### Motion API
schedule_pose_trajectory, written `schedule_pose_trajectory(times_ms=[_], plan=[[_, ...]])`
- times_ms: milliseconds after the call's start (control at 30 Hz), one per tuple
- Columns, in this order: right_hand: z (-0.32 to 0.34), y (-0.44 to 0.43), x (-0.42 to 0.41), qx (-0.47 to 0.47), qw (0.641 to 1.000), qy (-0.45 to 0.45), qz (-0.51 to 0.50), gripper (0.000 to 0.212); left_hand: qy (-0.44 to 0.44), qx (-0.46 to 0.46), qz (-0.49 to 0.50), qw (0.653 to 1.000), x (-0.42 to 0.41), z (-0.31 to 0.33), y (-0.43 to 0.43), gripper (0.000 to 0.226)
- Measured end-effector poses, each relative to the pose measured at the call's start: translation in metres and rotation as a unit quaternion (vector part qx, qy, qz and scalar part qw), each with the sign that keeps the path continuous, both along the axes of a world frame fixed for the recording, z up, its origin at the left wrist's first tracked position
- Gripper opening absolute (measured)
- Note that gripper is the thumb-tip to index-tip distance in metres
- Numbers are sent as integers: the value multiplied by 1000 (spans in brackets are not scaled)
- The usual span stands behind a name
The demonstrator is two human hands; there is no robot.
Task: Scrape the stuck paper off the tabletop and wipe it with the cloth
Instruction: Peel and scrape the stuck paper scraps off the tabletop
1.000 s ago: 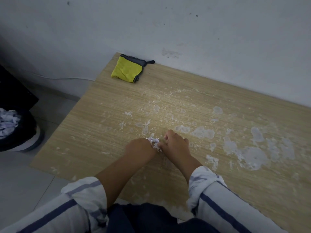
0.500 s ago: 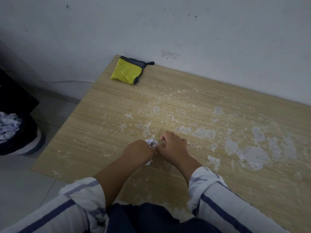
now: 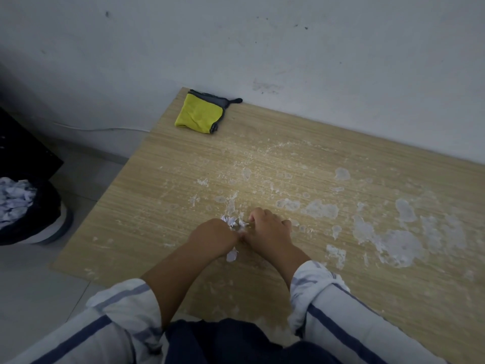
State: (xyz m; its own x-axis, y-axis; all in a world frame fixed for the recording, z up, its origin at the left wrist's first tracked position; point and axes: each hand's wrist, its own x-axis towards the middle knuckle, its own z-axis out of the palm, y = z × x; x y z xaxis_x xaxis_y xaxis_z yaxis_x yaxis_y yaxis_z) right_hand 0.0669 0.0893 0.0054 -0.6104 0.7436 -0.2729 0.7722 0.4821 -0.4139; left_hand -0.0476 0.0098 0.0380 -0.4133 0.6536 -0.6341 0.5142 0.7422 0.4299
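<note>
Paper scraps (image 3: 231, 221) between two hands (image 3: 244, 233).

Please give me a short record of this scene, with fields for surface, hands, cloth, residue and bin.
surface: wooden tabletop against a white wall
left hand: fist closed on white paper scraps
right hand: curled, fingertips on the tabletop beside the left
cloth: folded yellow cloth, far left corner, untouched
residue: stuck paper patches, mostly to the right
bin: dark bin on the floor, holding paper
</note>
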Motion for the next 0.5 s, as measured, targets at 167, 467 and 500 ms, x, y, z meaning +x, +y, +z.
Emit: schedule_pose_trajectory(times_ms=[167, 467, 500], plan=[[-2, 0, 1, -2, 1000, 6, -7, 23, 18, -2, -49, 999, -4, 7, -4, 29], [1, 0, 6, -17, 999, 28, -27, 25, -3, 12, 18, 1000, -6, 1, -2, 35], [2, 0, 8, -16, 999, 31, -26, 25, 14, 21, -7, 1000, -4, 3, -2, 36]])
